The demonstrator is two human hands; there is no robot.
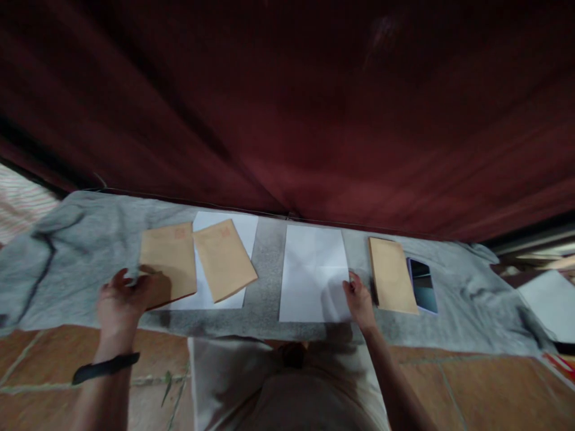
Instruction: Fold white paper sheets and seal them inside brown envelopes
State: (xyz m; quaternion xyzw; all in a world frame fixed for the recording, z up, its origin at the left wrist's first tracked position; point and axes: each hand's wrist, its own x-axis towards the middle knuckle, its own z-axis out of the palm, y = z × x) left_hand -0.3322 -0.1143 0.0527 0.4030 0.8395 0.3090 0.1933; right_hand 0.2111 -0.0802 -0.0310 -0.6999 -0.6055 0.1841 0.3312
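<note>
My left hand [121, 297] is at the lower left of a brown envelope stack [173, 254], its thumb lying over the paper and a gap showing between thumb and forefinger. Beside that stack a second brown envelope [224, 258] lies tilted. Both overlap a white sheet [240, 299] beneath them. Another white paper sheet [312, 272], with faint fold lines, lies flat in the middle. At its right edge, the curled fingers of my right hand [358, 299] pinch the paper. Just right of this hand is another brown envelope stack [394, 275].
A phone [423, 285] with a dark screen lies against the right envelope stack. Grey cloth [467, 299] covers the long narrow surface. A dark red hanging fabric [287, 120] rises behind it. Tiled floor [485, 389] shows in front; a white item [550, 302] stands at far right.
</note>
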